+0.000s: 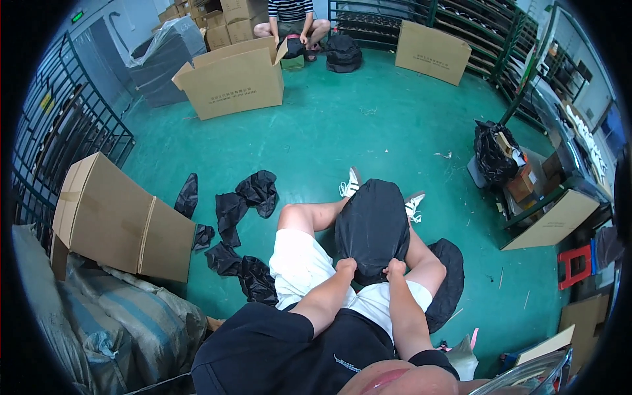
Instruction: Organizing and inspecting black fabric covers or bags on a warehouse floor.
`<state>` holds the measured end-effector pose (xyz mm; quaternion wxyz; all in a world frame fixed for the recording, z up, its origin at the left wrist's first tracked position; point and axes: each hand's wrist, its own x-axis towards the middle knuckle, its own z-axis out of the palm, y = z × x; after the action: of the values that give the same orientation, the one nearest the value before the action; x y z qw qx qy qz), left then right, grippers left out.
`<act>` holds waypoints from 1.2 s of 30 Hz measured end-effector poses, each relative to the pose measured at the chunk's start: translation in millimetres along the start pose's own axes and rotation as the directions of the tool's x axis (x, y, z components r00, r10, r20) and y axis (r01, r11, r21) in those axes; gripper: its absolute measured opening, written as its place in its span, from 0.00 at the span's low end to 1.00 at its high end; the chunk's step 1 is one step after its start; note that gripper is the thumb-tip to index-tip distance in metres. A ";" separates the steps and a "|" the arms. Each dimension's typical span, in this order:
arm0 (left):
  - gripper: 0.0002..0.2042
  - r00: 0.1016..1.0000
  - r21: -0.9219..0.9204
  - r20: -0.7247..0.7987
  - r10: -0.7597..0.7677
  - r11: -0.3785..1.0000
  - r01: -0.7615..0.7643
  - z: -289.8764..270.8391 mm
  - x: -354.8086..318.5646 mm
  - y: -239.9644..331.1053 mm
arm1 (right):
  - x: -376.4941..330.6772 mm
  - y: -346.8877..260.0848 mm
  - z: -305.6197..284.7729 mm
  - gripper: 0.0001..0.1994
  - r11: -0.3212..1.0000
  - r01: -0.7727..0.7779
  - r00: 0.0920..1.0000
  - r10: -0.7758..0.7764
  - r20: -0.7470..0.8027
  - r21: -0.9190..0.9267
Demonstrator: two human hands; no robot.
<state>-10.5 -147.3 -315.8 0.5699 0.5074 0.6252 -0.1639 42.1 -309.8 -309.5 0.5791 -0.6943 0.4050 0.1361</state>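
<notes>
Black bundle [372, 224]: bulky, rounded, between the seated person's bent legs, its near edge by the white shorts [296, 260].
Hands: left hand [345, 264] and right hand [395, 268] apart from each other, each fist clamped on the bundle's near edge.
Second bundle [451, 263]: dark, beside the right leg, partly hidden by it.
Sacks [131, 329]: pale, blue-striped, heaped at the near left corner of the green floor [368, 131].
Loose black pieces [230, 210]: crumpled, scattered on the floor left of the left leg.
Tall carton [112, 210]: just beyond the sacks, toward the floor's left edge.
Red stool [575, 266]: at the floor's right edge.
Black plastic bag [497, 155]: farther along that right edge.
Open carton [237, 92]: toward the floor's far left corner, flaps raised.
Co-worker [291, 13]: seated at the far edge, hands at a dark item; far bundle [343, 54], black, just beside.
</notes>
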 end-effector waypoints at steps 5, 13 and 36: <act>0.19 0.982 0.145 -0.012 0.187 0.972 -0.183 -8.5 -4.3 -5.0 | 15.3 6.1 7.8 0.08 0.960 -0.140 0.990 0.140 0.016 0.242; 0.19 0.918 0.521 0.168 0.360 0.758 -0.393 5.6 15.9 -9.3 | -0.1 3.3 7.2 0.10 0.997 -0.073 0.997 0.073 -0.024 0.000; 0.11 0.489 0.772 0.596 0.637 -0.285 -0.569 -36.0 -84.3 75.9 | 17.3 -1.1 1.5 0.14 0.873 0.066 0.981 0.032 0.193 -0.483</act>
<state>18.3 -124.1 -202.7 0.0898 0.9780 0.0308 -0.1859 54.4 -315.4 -320.5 0.4235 -0.8046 0.2929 0.2957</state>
